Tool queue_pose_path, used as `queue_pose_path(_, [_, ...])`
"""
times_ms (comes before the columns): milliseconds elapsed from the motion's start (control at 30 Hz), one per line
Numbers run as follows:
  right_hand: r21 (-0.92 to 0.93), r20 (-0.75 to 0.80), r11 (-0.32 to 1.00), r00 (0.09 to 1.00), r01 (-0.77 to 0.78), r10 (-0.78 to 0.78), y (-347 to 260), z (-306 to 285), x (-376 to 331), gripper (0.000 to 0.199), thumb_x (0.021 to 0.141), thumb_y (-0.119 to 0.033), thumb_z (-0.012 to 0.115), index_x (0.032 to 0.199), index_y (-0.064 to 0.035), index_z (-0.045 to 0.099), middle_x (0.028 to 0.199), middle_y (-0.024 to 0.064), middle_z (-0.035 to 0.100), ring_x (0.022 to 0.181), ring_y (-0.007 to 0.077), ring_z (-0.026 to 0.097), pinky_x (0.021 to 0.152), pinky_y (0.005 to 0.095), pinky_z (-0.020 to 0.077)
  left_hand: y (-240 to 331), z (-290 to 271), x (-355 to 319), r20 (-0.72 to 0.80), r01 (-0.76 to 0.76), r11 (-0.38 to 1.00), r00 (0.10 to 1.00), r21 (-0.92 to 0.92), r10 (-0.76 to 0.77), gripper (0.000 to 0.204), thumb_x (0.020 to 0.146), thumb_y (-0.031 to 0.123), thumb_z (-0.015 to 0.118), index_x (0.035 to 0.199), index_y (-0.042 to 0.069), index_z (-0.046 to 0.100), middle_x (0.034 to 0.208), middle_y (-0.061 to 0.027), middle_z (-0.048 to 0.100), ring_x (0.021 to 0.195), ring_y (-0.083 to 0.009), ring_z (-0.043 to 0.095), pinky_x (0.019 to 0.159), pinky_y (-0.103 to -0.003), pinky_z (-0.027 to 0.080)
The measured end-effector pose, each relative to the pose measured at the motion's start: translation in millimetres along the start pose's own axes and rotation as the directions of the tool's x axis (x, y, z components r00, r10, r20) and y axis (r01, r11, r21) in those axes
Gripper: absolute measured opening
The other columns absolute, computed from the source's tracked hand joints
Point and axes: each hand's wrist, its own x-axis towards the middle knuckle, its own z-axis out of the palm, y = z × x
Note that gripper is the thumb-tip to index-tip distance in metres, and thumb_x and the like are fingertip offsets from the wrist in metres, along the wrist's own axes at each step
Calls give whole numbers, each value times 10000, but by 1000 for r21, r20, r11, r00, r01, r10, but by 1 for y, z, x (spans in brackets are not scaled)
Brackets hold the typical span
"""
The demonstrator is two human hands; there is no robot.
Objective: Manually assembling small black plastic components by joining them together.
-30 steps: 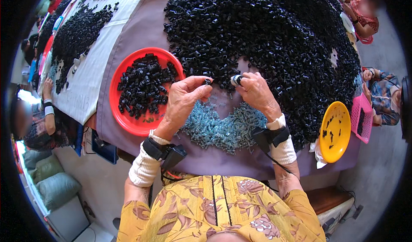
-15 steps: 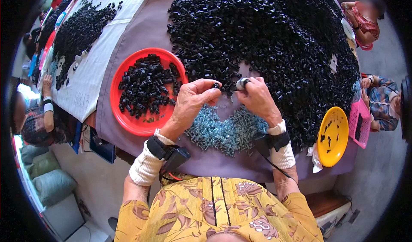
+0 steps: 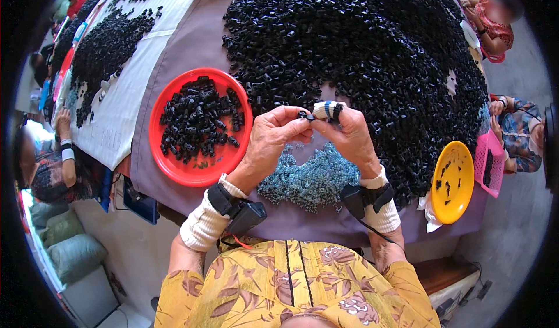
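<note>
My left hand (image 3: 269, 139) pinches a small black plastic part (image 3: 303, 115) between thumb and fingertips. Against its right side press the closed fingertips of my right hand (image 3: 350, 135); whether they hold a second piece is hard to make out. A white and blue cloth cover (image 3: 326, 109) wraps a finger of that hand. Below both hands lies a heap of small, pale blue, spring-like pieces (image 3: 308, 179). Beyond them spreads a large pile of black plastic parts (image 3: 349, 43). Left of my left hand, a round red tray (image 3: 166, 162) holds many black pieces.
A yellow plate (image 3: 460, 191) with several black bits sits at the right table edge, beside a pink basket (image 3: 495, 168). Another table (image 3: 125, 115) with black piles stands left. People work at both sides. Devices with cables are strapped to my wrists.
My right hand has moved left and its fingertips now meet the black part in my left hand. My left hand has shifted slightly right.
</note>
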Motion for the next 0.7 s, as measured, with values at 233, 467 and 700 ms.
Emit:
queue_pose_path(233, [-472, 83, 810, 932, 348, -352, -13, -5, 8, 96, 721, -64, 671, 794, -17, 631, 743, 94, 609, 700, 250, 579, 744, 371, 415, 4, 2, 0, 1, -29, 997, 1000, 65, 29, 184, 870, 81, 588, 1031, -7, 605, 886, -68, 651, 770, -133, 631, 718, -271, 528])
queue_pose_path(467, [-202, -77, 948, 961, 244, -264, -12, 3, 4, 122, 750, -84, 670, 848, -16, 644, 726, 92, 600, 681, 257, 563, 719, 367, 414, 2, 2, 3, -3, -61, 992, 998, -112, 61, 169, 873, 60, 576, 1030, -1, 588, 953, -81, 630, 828, -150, 627, 737, -304, 542])
queue_pose_path(700, [-364, 101, 885, 956, 292, -274, -17, -5, 8, 103, 787, -108, 638, 820, -10, 630, 731, 106, 596, 680, 266, 560, 707, 368, 411, -1, 0, 2, -11, -102, 995, 995, 12, 102, 182, 860, 61, 601, 1030, -6, 590, 920, -78, 644, 790, -138, 629, 730, -282, 535])
